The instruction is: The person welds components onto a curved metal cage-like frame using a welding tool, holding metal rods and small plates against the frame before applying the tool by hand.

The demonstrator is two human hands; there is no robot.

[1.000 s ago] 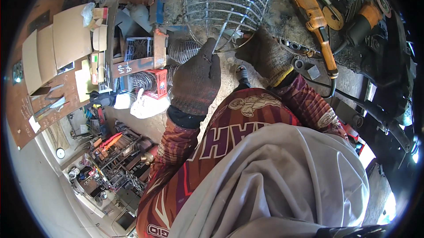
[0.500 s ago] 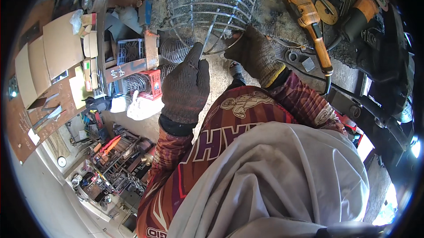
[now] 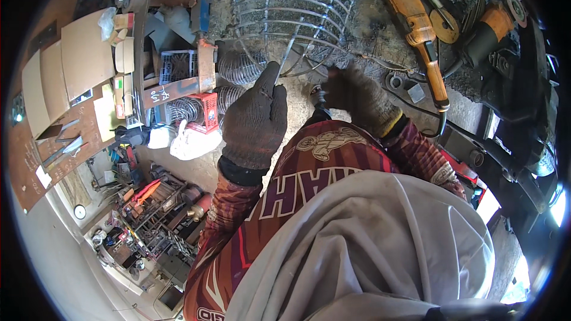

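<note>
Wire cage (image 3: 291, 9): we are seeing it lying on the surface (image 3: 370, 29), its far end running out of view.
Metal rod (image 3: 289, 47): sloping from the cage's near side toward us; we seem to be positioning it there, but cannot tell whether they're touching.
Left hand (image 3: 256, 118): gripping the rod, hiding its lower end.
Right hand (image 3: 363, 98): curling near the cage's right near corner; blur is hiding any grip.
Rod's next move: probably calling for steady aligning.
</note>
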